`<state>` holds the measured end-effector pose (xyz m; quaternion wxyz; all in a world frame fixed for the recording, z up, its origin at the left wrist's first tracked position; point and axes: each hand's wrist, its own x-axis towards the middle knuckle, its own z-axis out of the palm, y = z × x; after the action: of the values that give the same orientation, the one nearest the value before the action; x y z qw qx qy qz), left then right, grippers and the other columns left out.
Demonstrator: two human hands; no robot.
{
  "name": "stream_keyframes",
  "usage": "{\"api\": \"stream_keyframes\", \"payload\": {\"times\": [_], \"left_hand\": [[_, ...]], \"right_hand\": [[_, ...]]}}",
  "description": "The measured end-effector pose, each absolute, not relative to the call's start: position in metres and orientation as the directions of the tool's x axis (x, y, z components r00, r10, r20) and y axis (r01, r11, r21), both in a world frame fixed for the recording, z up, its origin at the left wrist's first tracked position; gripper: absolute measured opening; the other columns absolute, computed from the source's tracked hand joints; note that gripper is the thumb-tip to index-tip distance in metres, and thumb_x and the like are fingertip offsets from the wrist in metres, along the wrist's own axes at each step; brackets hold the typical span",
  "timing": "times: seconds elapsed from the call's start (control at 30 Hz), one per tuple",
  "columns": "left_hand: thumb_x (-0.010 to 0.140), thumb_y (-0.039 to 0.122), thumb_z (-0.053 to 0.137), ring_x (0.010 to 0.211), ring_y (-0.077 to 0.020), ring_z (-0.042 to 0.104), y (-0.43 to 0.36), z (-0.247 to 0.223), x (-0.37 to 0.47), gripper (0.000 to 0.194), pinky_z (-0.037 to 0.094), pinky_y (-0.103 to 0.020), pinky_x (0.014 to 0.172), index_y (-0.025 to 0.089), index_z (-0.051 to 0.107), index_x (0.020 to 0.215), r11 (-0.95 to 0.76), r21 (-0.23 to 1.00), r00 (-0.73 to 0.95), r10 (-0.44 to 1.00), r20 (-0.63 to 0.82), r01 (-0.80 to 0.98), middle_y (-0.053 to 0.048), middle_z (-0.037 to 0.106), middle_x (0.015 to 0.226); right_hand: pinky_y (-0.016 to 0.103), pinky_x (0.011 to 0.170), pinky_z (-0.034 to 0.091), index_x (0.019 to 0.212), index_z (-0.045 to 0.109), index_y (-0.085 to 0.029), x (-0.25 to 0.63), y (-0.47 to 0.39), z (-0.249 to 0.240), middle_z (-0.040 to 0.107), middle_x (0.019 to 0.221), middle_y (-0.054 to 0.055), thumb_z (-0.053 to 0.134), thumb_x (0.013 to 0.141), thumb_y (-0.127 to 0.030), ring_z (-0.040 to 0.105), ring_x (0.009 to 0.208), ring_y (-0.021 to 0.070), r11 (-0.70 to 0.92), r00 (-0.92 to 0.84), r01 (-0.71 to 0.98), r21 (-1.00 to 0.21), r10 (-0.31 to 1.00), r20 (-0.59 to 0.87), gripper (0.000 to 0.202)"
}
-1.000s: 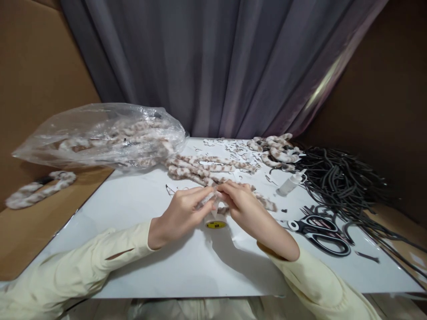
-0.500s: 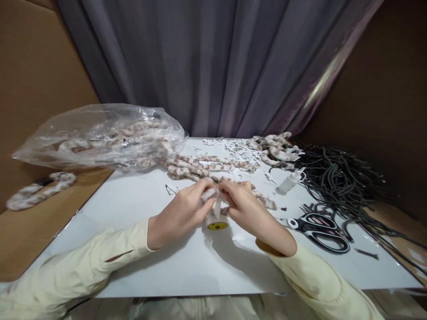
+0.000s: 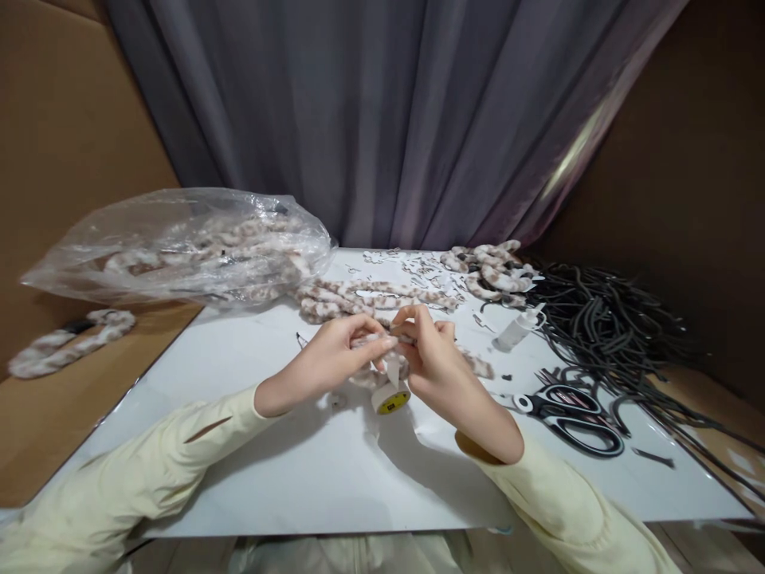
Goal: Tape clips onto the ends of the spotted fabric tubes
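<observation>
Near the middle of the white table, my left hand (image 3: pixel 335 355) pinches a fluffy brown-and-white strip (image 3: pixel 362 375) between thumb and fingers. My right hand (image 3: pixel 431 351) is close beside it, fingers bent and pressed at the end of the strip; the fingertips of both hands nearly meet. A roll of white tape (image 3: pixel 391 398) with a yellow label hangs tilted just below the fingers, with a short length of tape running up to them. Exactly how the tape lies on the strip is hidden by the fingers. More fluffy strips (image 3: pixel 335 301) lie behind my hands.
A clear plastic bag (image 3: pixel 179 247) of fluffy pieces is at the left, above a fluffy loop (image 3: pixel 72 343) on cardboard. At the right are scissors (image 3: pixel 574 418), a small bottle (image 3: pixel 519 328), black cords (image 3: pixel 603 319) and fluffy loops (image 3: pixel 499 271). Small metal bits (image 3: pixel 412 263) lie at the back.
Both hands have shifted their grip: my left fingers reach further right and my right fingers have risen. The tape roll has tilted and moved slightly up.
</observation>
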<state>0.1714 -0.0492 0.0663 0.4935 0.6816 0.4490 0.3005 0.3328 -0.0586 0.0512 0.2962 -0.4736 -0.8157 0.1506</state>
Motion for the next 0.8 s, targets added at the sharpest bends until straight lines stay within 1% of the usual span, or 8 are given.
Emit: {"api": "stream_keyframes", "payload": {"times": [0.13,0.27,0.4,0.47,0.57,0.63,0.7,0.8], "left_hand": [[0.077,0.039,0.059,0.066,-0.0156,0.061,-0.047,0.066,0.172,0.025,0.047,-0.023,0.057,0.015,0.059,0.08,-0.084,0.953,0.42,0.906,-0.048,0.291,0.0,0.06,0.068],[0.079,0.039,0.057,0.06,-0.0127,0.055,-0.046,0.063,0.172,0.027,0.043,-0.021,0.054,0.014,0.056,0.069,-0.142,0.936,0.424,0.906,-0.008,0.321,0.002,0.054,0.063],[0.08,0.039,0.056,0.058,-0.0125,0.054,-0.047,0.061,0.173,0.026,0.042,-0.021,0.053,0.015,0.055,0.072,-0.132,0.941,0.384,0.923,0.002,0.312,0.002,0.054,0.061],[0.079,0.038,0.057,0.059,-0.013,0.054,-0.047,0.061,0.174,0.024,0.042,-0.021,0.053,0.015,0.055,0.074,-0.115,0.947,0.366,0.931,-0.003,0.299,0.002,0.054,0.061],[0.08,0.038,0.057,0.058,-0.0123,0.054,-0.048,0.063,0.173,0.024,0.04,-0.02,0.051,0.014,0.056,0.075,-0.143,0.943,0.369,0.929,0.023,0.301,0.002,0.053,0.063],[0.081,0.037,0.055,0.058,-0.0117,0.053,-0.048,0.065,0.172,0.025,0.039,-0.019,0.051,0.014,0.056,0.073,-0.179,0.931,0.383,0.923,0.046,0.318,0.002,0.054,0.064],[0.083,0.038,0.052,0.058,-0.0115,0.053,-0.048,0.066,0.17,0.025,0.038,-0.019,0.051,0.015,0.055,0.073,-0.208,0.917,0.4,0.915,0.06,0.34,0.002,0.055,0.063],[0.084,0.038,0.051,0.058,-0.0111,0.051,-0.05,0.066,0.169,0.025,0.037,-0.02,0.052,0.015,0.056,0.074,-0.249,0.898,0.428,0.9,0.076,0.364,0.002,0.056,0.064]], "right_hand": [[0.032,0.074,0.027,0.095,0.029,-0.02,0.332,-0.059,0.054,0.054,0.068,-0.001,0.037,0.058,0.002,0.045,0.071,0.0197,0.466,-0.352,0.698,-0.544,0.885,0.305,0.044],[0.032,0.073,0.031,0.096,0.032,-0.021,0.336,-0.057,0.054,0.052,0.07,0.0,0.04,0.065,-0.003,0.044,0.074,0.0203,0.439,-0.338,0.679,-0.589,0.898,0.28,0.036],[0.029,0.067,0.036,0.094,0.033,-0.022,0.341,-0.052,0.052,0.05,0.074,-0.002,0.043,0.074,-0.011,0.045,0.065,0.0153,0.428,-0.397,0.5,-0.753,0.886,0.24,0.026],[0.028,0.063,0.038,0.095,0.033,-0.022,0.342,-0.05,0.051,0.05,0.076,-0.002,0.045,0.077,-0.015,0.045,0.061,0.013,0.393,-0.413,0.403,-0.826,0.884,0.219,0.023],[0.027,0.058,0.04,0.098,0.034,-0.022,0.342,-0.049,0.052,0.051,0.076,-0.002,0.048,0.081,-0.021,0.048,0.059,0.0118,0.323,-0.421,0.28,-0.904,0.888,0.187,0.023],[0.026,0.056,0.042,0.104,0.034,-0.022,0.345,-0.046,0.055,0.053,0.078,-0.002,0.051,0.082,-0.026,0.051,0.061,0.0122,0.238,-0.437,0.198,-0.951,0.89,0.132,0.028],[0.025,0.055,0.043,0.11,0.036,-0.022,0.35,-0.041,0.057,0.056,0.084,0.001,0.053,0.083,-0.03,0.054,0.066,0.0128,0.121,-0.449,0.135,-0.983,0.892,0.048,0.033],[0.023,0.06,0.044,0.108,0.049,-0.019,0.363,-0.029,0.057,0.061,0.097,0.006,0.056,0.081,-0.03,0.055,0.072,0.0116,-0.019,-0.444,0.054,-0.998,0.895,-0.041,0.03]]}}
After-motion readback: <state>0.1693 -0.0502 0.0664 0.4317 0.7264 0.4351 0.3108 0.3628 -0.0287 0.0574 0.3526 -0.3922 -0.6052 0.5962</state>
